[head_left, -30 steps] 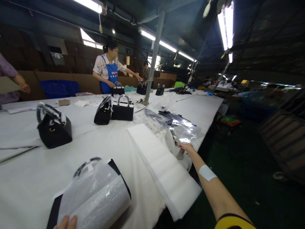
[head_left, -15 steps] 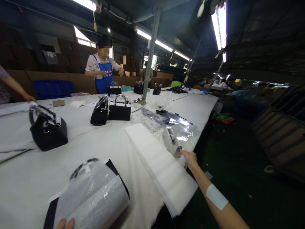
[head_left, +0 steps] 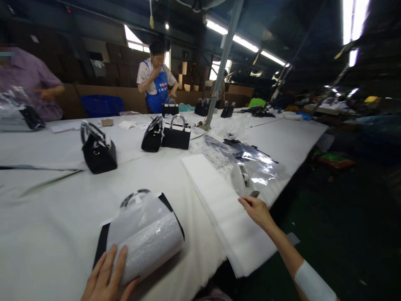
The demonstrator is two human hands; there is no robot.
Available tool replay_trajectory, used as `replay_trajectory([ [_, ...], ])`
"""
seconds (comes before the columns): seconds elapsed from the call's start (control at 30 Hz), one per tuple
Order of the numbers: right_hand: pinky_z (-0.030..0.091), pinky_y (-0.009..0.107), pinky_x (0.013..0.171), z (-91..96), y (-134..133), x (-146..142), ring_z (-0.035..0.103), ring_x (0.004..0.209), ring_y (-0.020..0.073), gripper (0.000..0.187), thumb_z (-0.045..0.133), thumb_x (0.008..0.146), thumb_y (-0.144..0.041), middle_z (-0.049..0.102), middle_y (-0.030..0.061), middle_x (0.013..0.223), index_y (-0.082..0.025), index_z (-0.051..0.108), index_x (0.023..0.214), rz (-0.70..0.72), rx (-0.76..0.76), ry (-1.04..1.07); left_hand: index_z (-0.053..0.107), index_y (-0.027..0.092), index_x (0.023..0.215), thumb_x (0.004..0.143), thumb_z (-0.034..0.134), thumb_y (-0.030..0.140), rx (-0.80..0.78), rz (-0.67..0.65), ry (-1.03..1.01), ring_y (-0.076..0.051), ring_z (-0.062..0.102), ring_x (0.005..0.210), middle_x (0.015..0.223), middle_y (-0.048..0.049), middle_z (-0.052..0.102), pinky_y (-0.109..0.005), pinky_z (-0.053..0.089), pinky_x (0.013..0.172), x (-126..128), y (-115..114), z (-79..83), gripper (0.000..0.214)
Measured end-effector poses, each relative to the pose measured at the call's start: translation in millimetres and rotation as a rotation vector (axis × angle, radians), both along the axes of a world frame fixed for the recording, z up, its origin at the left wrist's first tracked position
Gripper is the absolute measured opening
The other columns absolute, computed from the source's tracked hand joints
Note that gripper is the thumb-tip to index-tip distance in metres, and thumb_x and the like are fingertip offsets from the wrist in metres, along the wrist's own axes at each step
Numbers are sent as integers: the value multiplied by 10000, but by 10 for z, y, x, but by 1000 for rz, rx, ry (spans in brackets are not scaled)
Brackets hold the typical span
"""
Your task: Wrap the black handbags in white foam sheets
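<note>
A black handbag (head_left: 102, 246) lies flat on the white table in front of me, covered by a white foam and clear plastic wrap (head_left: 147, 238). My left hand (head_left: 106, 276) rests on the wrap's near end, fingers spread and flat. My right hand (head_left: 257, 210) hovers over the stack of white foam sheets (head_left: 219, 196), just below the tape dispenser (head_left: 242, 180). Its thumb and fingers are pinched together; what they hold is too small to make out.
Three black handbags (head_left: 98, 152) (head_left: 152, 136) (head_left: 176, 136) stand further back on the table (head_left: 46, 217). Clear plastic bags (head_left: 253, 163) lie beyond the dispenser. A metal post (head_left: 219, 71) rises mid-table. A person in a blue apron (head_left: 156, 85) and another in purple (head_left: 29, 81) work opposite.
My right hand drew back from the tape dispenser toward me, over the foam sheets. My left hand slid further up onto the wrap. The view swung to the left.
</note>
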State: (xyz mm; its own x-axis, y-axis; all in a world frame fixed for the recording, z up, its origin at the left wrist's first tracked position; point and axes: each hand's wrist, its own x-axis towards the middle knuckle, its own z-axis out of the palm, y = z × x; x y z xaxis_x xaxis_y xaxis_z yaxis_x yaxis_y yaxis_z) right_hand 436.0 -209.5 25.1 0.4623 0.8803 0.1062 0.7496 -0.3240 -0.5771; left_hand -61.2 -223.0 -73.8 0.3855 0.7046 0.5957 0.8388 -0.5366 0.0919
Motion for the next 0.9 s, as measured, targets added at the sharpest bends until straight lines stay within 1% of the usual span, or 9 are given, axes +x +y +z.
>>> replay_trajectory([
  [0.03,466,285,789,151,110,-221,648,844,210,296,557,835,-459,728,37,878,-217,724,856,151,12,16,224,288,1481,871,550,394,-24,16,17,-317,474,1255,1425,-94,467,-483,455,1027,-1,-20,35,700],
  [0.13,473,249,749,626,366,-961,641,789,163,270,565,887,-413,718,46,859,-196,725,870,764,52,101,223,259,1483,872,546,421,-85,120,11,-325,423,1296,1466,-109,410,-485,466,1018,48,-82,123,709],
  [0.23,469,209,692,989,534,-1629,625,723,126,239,576,908,-341,695,57,794,-158,730,900,1284,-13,214,244,247,1474,868,566,382,-160,169,-1,-314,383,1325,1490,-107,370,-473,455,1033,110,-115,200,699],
  [0.33,465,203,699,1156,713,-2145,616,734,121,243,580,912,-314,676,70,776,-122,728,926,1658,-171,308,287,229,1455,843,608,333,-229,193,-7,-313,365,1335,1497,-118,351,-467,449,1038,137,-120,282,698],
  [0.4,467,214,722,1187,838,-2421,614,746,125,254,595,903,-324,674,76,785,-108,726,931,1808,-307,362,314,220,1440,822,636,305,-256,205,-13,-316,361,1336,1501,-126,342,-466,451,1035,145,-122,333,702],
  [0.5,470,229,712,1186,979,-2734,603,738,127,299,610,887,-368,673,80,813,-96,719,944,1869,-509,406,341,213,1424,794,670,283,-281,226,-23,-325,365,1331,1495,-134,351,-476,463,1015,155,-131,388,714],
  [0.63,445,207,639,1109,1044,-2951,547,672,95,360,577,898,-428,633,42,769,-101,698,986,1778,-592,439,352,222,1416,761,706,268,-301,239,-44,-338,372,1327,1483,-135,374,-489,475,994,162,-143,415,745],
  [0.73,434,187,580,948,1019,-3007,533,587,66,399,566,897,-461,589,-1,719,-114,656,1073,1629,-679,579,363,230,1408,734,728,249,-294,235,-56,-345,389,1317,1481,-134,381,-492,485,981,158,-139,414,766],
  [0.9,427,160,462,586,921,-3025,566,449,33,474,594,872,-491,654,31,922,-184,548,1231,1266,-975,919,378,202,1398,710,751,250,-289,249,-45,-357,404,1303,1474,-154,388,-502,493,962,161,-129,407,784],
])
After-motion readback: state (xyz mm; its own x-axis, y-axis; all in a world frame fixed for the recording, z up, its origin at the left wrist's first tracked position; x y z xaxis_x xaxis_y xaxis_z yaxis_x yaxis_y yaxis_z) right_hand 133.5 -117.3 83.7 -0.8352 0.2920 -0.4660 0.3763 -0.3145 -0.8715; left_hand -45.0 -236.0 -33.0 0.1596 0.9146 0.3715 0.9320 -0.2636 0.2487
